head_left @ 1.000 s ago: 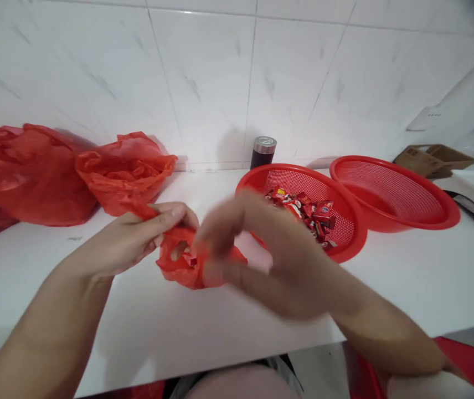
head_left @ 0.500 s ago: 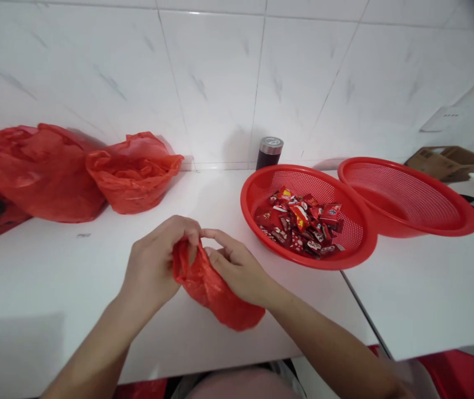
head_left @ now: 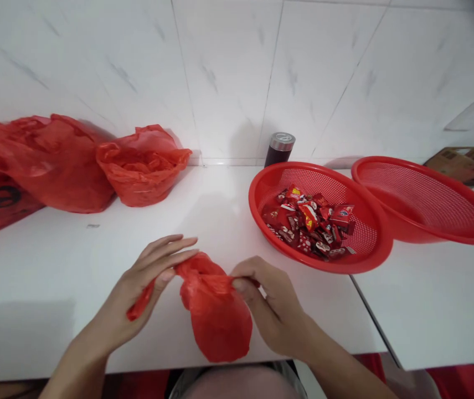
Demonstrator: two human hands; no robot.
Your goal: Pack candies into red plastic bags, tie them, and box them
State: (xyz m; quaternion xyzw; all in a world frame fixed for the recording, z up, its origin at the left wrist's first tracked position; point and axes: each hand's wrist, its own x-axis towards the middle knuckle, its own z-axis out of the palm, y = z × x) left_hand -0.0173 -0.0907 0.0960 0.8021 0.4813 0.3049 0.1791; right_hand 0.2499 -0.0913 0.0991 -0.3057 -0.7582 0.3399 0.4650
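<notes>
A small filled red plastic bag (head_left: 217, 313) rests at the front edge of the white counter (head_left: 46, 277). My left hand (head_left: 145, 282) pinches one handle strip of the small bag between thumb and fingers, the other fingers stretched out. My right hand (head_left: 268, 305) is closed on the bag's other handle at its top right. Both handles are pulled apart sideways. What is inside the bag is hidden.
A red mesh basket (head_left: 361, 260) with several red wrapped candies (head_left: 309, 221) sits to the right, a second red basket (head_left: 423, 202) behind it. A dark cylindrical cup (head_left: 279, 148) stands by the tiled wall. Two larger red bags (head_left: 143, 163) (head_left: 41, 160) lie at the left.
The hands went from meeting at the bag's top to pulling its handles apart. The bag has come nearer the counter's front edge.
</notes>
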